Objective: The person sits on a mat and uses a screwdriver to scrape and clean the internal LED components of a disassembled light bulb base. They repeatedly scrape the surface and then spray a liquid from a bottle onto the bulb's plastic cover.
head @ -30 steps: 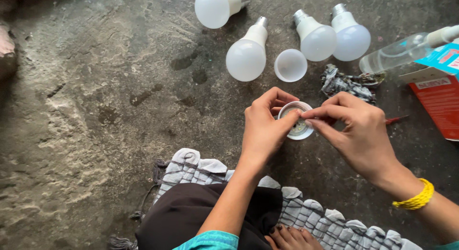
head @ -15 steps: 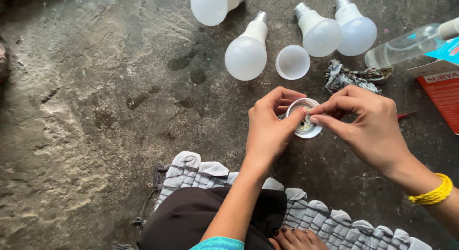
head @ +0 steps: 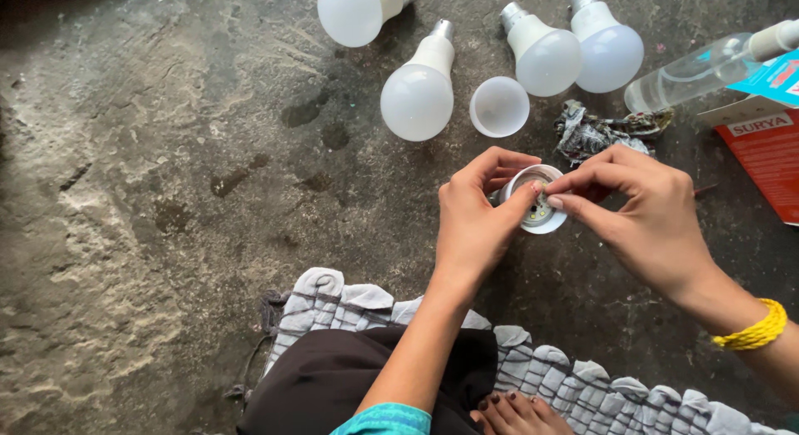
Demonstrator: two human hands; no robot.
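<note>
Just above the grey checked cloth (head: 583, 385), an opened white bulb base with a round board inside (head: 537, 203) is gripped by the curled left hand (head: 474, 223). Its board is pinched by the right hand (head: 641, 214); small, steady finger pressure seems best here. Beyond, a loose frosted dome cover (head: 499, 106) and four whole white bulbs (head: 416, 94) are laid on the concrete floor (head: 166, 152).

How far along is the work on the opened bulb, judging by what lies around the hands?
Done: the dome cover is off, lying on the floor. In hand: the left hand grips the open bulb base while the right hand pinches at its exposed board. Left: the dome is not yet refitted; four whole bulbs lie untouched beyond.
</note>
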